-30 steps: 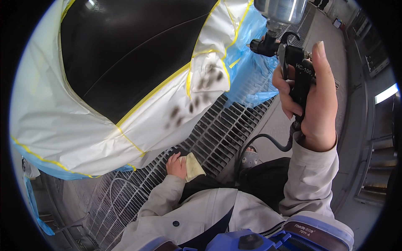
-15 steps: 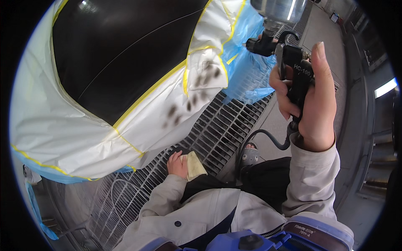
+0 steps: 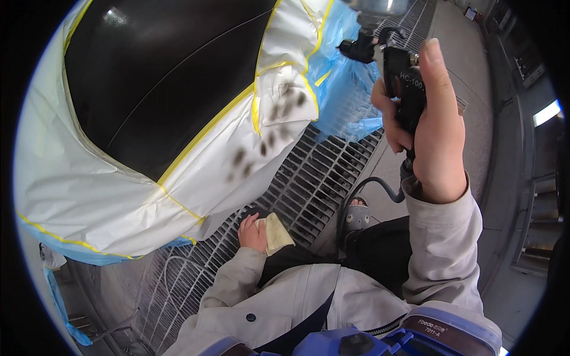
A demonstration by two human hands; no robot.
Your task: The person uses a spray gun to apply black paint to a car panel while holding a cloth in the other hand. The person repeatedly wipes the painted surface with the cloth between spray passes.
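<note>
My right arm stretches forward from the lower right in its pale sleeve (image 3: 442, 237), and my right hand (image 3: 438, 133) is raised, thumb standing straight up. Its fingers wrap the handle of a black spray gun (image 3: 409, 98), held well to the right of a glossy black panel (image 3: 160, 71), its nozzle (image 3: 355, 50) turned left; I can't tell whether I'm squeezing the trigger. The upper edge of my view cuts off its metallic cup (image 3: 380, 7). My left arm is bent low near my dark trousers (image 3: 380, 249), and my left hand (image 3: 253, 234) is curled on a folded pale yellow cloth (image 3: 279, 234).

A black hose (image 3: 386, 183) loops from the spray gun down beside my grey shoe (image 3: 357, 218). White masking sheet (image 3: 107, 202) surrounds the panel, edged with yellow tape (image 3: 208, 127) and marked with dark blotches (image 3: 238, 157). Blue plastic sheeting (image 3: 347, 95) shows just behind the nozzle. Floor grating (image 3: 314, 184) runs beneath, and my blue respirator (image 3: 320, 341) blocks the bottom of my view
</note>
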